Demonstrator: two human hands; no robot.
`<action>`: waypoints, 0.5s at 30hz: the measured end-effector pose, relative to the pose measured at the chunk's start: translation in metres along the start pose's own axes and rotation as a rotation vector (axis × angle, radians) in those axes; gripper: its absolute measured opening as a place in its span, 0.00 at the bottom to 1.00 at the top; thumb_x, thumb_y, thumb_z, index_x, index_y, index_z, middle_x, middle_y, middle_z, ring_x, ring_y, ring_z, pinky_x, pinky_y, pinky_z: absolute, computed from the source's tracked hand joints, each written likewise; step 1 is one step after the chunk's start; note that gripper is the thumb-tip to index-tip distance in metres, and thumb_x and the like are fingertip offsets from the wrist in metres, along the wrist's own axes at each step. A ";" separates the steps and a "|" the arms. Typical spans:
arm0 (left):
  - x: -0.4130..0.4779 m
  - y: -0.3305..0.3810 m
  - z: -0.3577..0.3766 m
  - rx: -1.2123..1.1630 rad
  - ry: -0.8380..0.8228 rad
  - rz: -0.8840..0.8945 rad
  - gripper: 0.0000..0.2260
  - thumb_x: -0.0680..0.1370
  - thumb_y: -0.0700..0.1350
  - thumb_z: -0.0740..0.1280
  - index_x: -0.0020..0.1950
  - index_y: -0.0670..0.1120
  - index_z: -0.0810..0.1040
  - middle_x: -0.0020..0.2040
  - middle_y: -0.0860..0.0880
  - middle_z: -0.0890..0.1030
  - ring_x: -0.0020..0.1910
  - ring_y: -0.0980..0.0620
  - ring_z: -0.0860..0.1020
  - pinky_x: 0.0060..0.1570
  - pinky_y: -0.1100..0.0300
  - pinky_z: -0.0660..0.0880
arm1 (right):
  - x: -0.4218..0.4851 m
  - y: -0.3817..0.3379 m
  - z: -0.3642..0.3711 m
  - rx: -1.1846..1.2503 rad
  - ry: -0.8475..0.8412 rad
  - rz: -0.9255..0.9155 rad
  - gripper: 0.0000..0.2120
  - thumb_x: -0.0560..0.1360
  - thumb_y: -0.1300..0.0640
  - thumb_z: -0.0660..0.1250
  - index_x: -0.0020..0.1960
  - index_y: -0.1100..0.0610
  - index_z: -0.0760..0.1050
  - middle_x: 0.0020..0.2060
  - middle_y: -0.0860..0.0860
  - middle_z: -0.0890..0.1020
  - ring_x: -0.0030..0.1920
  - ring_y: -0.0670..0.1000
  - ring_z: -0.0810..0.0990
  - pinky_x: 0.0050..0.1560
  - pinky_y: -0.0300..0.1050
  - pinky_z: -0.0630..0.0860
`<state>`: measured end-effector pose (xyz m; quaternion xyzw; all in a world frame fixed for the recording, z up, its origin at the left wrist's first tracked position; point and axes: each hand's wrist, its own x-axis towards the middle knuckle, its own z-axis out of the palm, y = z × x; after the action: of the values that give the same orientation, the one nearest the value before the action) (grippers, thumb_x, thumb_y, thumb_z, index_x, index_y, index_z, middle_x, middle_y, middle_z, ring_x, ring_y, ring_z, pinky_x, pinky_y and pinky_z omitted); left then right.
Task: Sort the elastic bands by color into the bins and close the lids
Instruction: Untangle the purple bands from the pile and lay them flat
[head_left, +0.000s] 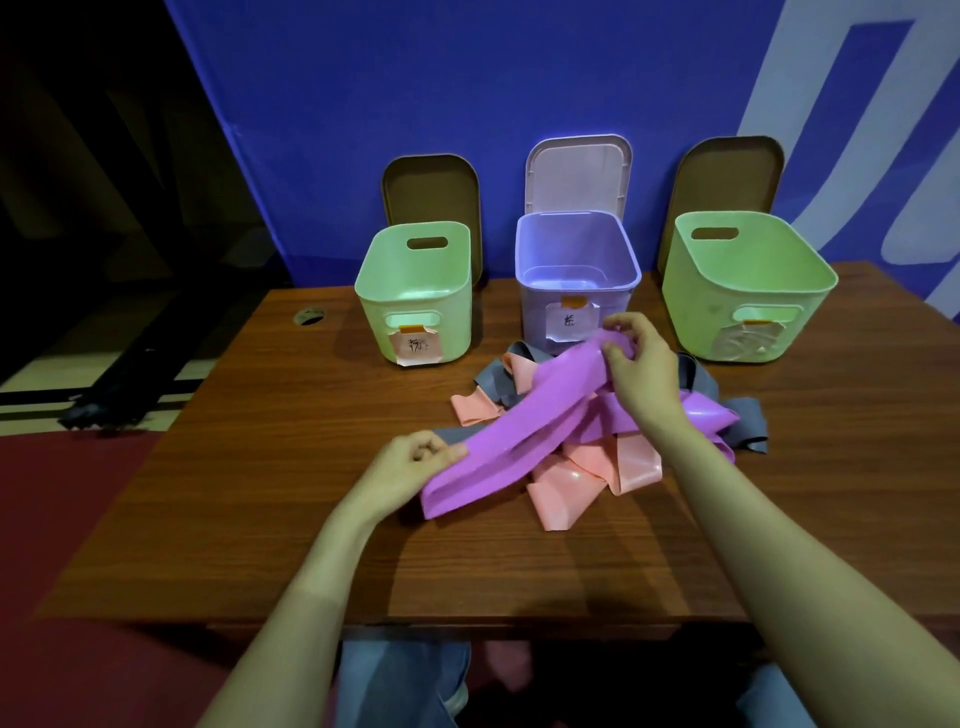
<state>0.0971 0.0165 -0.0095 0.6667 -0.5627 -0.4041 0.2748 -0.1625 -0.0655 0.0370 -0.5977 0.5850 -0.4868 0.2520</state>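
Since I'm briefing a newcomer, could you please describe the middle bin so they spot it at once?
On the wooden table by the blue wall, three open bins stand in a row. The middle bin is lilac, a pink lid propped behind it; its neighbours are green with brown lids.

The paper label (570, 322) taped to the front of the purple bin (535, 312) before me bears one handwritten character that looks like 紫. The pink label (417, 347) on the left green bin (374, 322) has a handwritten character too blurred to read. I cannot read the label (743, 343) on the right green bin (696, 312) either.
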 end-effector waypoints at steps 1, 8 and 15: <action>0.000 0.000 0.000 0.096 -0.028 -0.033 0.16 0.69 0.61 0.71 0.41 0.48 0.79 0.38 0.51 0.79 0.38 0.53 0.75 0.39 0.59 0.68 | -0.001 -0.001 0.000 0.001 0.013 -0.011 0.12 0.75 0.66 0.61 0.57 0.58 0.74 0.54 0.52 0.80 0.57 0.51 0.76 0.55 0.37 0.68; -0.002 -0.005 -0.009 0.223 0.026 -0.087 0.15 0.66 0.54 0.76 0.39 0.43 0.79 0.37 0.48 0.77 0.38 0.50 0.73 0.36 0.58 0.65 | -0.017 -0.006 0.001 0.000 0.003 -0.015 0.18 0.75 0.66 0.59 0.63 0.55 0.69 0.56 0.50 0.76 0.50 0.50 0.73 0.49 0.45 0.70; -0.006 -0.025 -0.027 -0.336 0.149 -0.241 0.13 0.69 0.39 0.75 0.43 0.46 0.71 0.41 0.45 0.80 0.36 0.51 0.76 0.33 0.61 0.72 | -0.048 0.006 0.014 -0.030 -0.055 0.063 0.14 0.76 0.65 0.59 0.62 0.62 0.68 0.57 0.57 0.76 0.51 0.52 0.72 0.41 0.35 0.61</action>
<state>0.1334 0.0254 -0.0149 0.7020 -0.3816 -0.4718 0.3728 -0.1453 -0.0247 0.0119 -0.5959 0.6036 -0.4531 0.2744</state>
